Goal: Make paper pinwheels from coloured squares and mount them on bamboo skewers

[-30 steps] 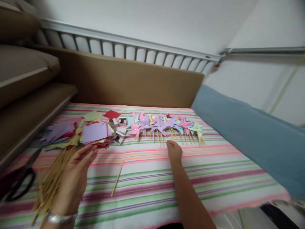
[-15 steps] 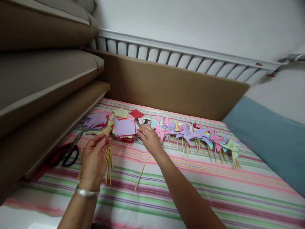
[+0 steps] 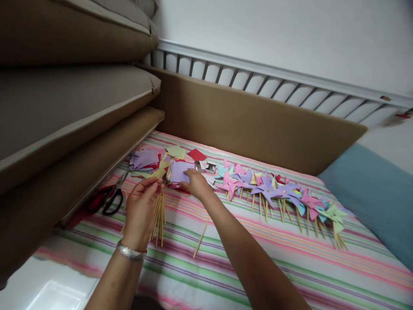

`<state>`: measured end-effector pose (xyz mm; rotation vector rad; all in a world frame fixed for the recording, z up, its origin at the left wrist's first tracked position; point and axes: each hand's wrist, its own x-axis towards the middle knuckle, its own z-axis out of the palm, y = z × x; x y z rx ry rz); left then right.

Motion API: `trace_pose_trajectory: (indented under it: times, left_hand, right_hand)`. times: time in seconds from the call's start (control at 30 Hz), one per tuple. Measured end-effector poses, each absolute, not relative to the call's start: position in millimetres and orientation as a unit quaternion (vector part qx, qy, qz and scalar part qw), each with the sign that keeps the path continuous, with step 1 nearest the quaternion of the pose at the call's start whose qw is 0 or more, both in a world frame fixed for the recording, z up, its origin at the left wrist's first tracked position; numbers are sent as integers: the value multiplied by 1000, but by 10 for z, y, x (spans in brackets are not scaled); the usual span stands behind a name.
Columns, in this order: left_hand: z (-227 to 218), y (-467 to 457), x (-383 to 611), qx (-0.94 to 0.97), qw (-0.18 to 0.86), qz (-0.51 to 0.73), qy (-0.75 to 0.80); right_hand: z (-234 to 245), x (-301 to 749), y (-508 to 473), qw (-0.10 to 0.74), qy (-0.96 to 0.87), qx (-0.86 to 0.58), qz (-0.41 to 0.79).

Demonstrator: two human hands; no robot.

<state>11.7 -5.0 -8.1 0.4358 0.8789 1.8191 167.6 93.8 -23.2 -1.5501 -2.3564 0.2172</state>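
Right hand [image 3: 193,180] at the stack of paper squares [image 3: 178,171]

The stack, topped by a purple sheet, lies on a striped cloth [image 3: 183,271]. The right hand's fingers touch its near right edge; whether they have closed on a sheet cannot be told. The left hand [image 3: 141,209] is raised just beside the stack, thumb and fingertips drawn together; whether something tiny sits between them cannot be seen. Below it lies a bundle of thin sticks [image 3: 159,217], with a single stick [image 3: 200,239] lying apart to the right.

Left of the stack is a pile of cut paper [image 3: 144,159]; a red square [image 3: 196,155] lies behind. Scissors [image 3: 116,187] rest near the stacked cushions [image 3: 74,99]. Rightward, paper pinwheels [image 3: 265,189] on sticks form a row before a brown panel [image 3: 251,122].
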Motion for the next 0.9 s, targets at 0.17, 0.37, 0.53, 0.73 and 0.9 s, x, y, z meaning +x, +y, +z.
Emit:
trace_pose_trajectory:
  times: [0.17,0.37,0.53,0.73,0.9]
  left_hand:
    - [-72,-64,72,175,518,754,364]
    - [-57,-74,45,175,521,751,366]
    - [-56,-75,18,176,518,755,360]
    - [-72,-75,33,183,528,747,360]
    - [-87,-73,79,188,542,737,358]
  right_hand:
    - [-175,1684,932,125,-837,-528,68]
    - [-143,1637,904,103,-845,-523,47]
    - [-115,1620,910,98,-846,-523,48]
    - [-126,1654,956,118,-841,-523,70]
    - [-161,1690,977,148,-837,-519,84]
